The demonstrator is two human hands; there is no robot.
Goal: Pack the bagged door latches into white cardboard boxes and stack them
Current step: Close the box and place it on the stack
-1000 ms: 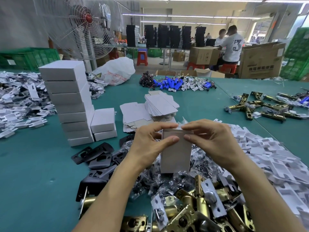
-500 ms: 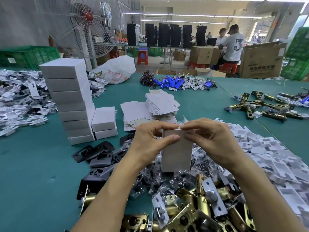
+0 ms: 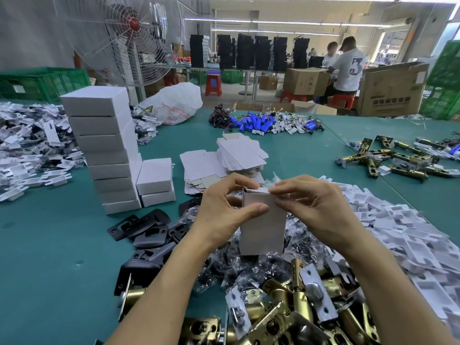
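Bare green bench [image 3: 49, 257] at near-left edge gives passage; tall stack of white cardboard boxes [image 3: 107, 150] blocks left-centre; heap of brass latches [image 3: 286, 307] crowds near edge.

1 held box [image 3: 263, 230], an 8-box stack [image 3: 107, 155], a 2-box stack [image 3: 155, 184]

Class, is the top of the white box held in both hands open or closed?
Open: a dark gap shows at the top left corner of the box, and the right hand pinches its top flap.
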